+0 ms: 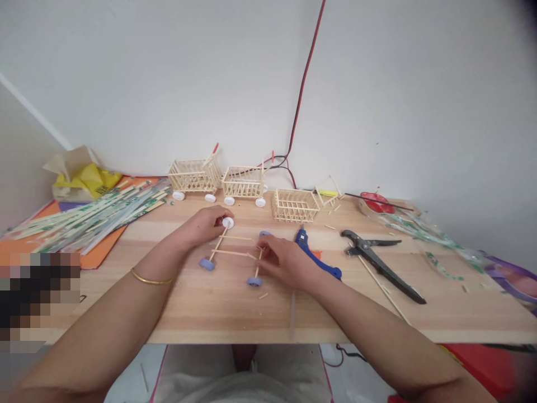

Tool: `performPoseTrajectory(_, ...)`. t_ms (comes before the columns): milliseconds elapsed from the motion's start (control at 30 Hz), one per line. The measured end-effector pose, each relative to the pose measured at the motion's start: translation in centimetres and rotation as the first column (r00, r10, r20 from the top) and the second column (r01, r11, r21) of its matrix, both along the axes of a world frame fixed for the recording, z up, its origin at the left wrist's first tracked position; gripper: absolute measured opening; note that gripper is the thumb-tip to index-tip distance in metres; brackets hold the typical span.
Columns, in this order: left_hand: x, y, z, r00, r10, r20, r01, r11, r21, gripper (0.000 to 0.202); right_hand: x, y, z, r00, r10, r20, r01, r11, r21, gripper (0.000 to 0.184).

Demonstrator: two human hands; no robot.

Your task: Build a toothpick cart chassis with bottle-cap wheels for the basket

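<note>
A small wheeled frame of thin wooden sticks (232, 252) lies on the table between my hands. Two crosswise sticks join its left axle (217, 248) and its right axle. My left hand (210, 221) is closed at the far end of the left axle, by a wheel whose white side (227, 223) faces me. My right hand (280, 258) pinches the frame at the right axle, and its fingers partly hide the joints. Blue-grey wheels show at the near left (207, 264) and near right (254, 282). Just right of that hand lies a blue glue gun (312, 252).
Behind stand two stick carts with white wheels (194, 176) (243, 183) and a wheelless stick basket (296, 205). Black-handled pliers (375, 260) lie at right, near a red dish (376, 203). Bundled sticks (104, 210) cover an orange sheet (93, 254) at left.
</note>
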State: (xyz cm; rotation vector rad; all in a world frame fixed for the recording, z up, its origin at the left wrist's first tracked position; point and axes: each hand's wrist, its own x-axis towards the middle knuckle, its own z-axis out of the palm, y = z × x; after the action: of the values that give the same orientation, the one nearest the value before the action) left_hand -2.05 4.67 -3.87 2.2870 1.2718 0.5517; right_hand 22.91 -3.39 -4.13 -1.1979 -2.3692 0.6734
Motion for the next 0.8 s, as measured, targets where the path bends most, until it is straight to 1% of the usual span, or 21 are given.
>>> performPoseTrajectory(133, -0.03, 0.08, -0.20, 1.000, 0.011, -0.005, -0.011, 1.000, 0.013, 0.027, 0.04, 0.00, 0.05, 1.000, 0.001, 0.007, -0.001, 1.000, -0.001, 0.017)
performPoseTrajectory(300, 0.01, 0.02, -0.43, 0.998, 0.054, 0.009, -0.054, 0.998, 0.019, 0.022, 0.11, 0.00, -0.04, 1.000, 0.002, -0.008, -0.002, 1.000, 0.001, 0.017)
performPoseTrajectory(600, 0.24, -0.30, -0.15, 0.996, 0.081, -0.023, -0.079, 0.994, 0.071, 0.013, 0.07, -0.04, -0.07, 1.000, -0.006, -0.010, 0.006, 1.000, -0.006, 0.017)
performPoseTrajectory(800, 0.30, -0.22, -0.14, 0.995, 0.082, -0.061, -0.075, 0.992, 0.105, 0.012, 0.02, -0.03, 0.04, 1.000, -0.008, -0.012, 0.008, 1.000, -0.015, 0.017)
